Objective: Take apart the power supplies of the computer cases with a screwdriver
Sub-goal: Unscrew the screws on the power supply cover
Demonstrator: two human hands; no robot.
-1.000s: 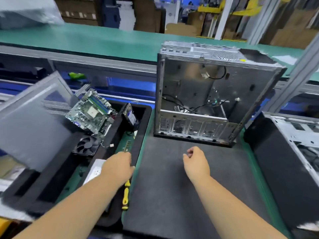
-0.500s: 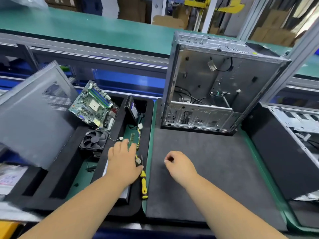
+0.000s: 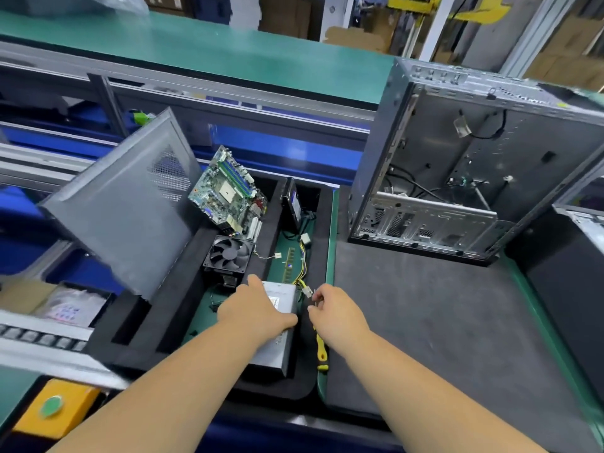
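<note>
Looking down past both forearms, I see my left hand (image 3: 258, 310) lying palm-down on the grey power supply (image 3: 277, 338), fingers spread over its top and far edge, wrapping the box rather than lying flat. My right hand (image 3: 336, 312) is just to the right of it with fingers curled, pinching what looks like a small white connector (image 3: 307, 291) at the end of the yellow-and-black cable bundle (image 3: 300, 273); the exact grip is blurred. The power supply sits in the black foam tray (image 3: 183, 322) left of the dark work mat (image 3: 441, 322), its long axis running from near me away toward the far side, the cabled end pointing away. The yellow-handled screwdriver (image 3: 321, 353) lies beside the box on its right, at the tray's edge, parallel to it, handle toward me, partly hidden under my right wrist. Farther along the tray a black cooling fan (image 3: 228, 255) lies face-up, and a RAM stick (image 3: 289, 264) lies lengthwise next to the cables. Beyond these a green motherboard (image 3: 228, 194) leans tilted, a drive (image 3: 292, 202) stands on edge to its right, and a grey side panel (image 3: 124, 207) leans at the left. At the far edge of the mat the open computer case (image 3: 474, 178) stands upright, its open side facing me.
</note>
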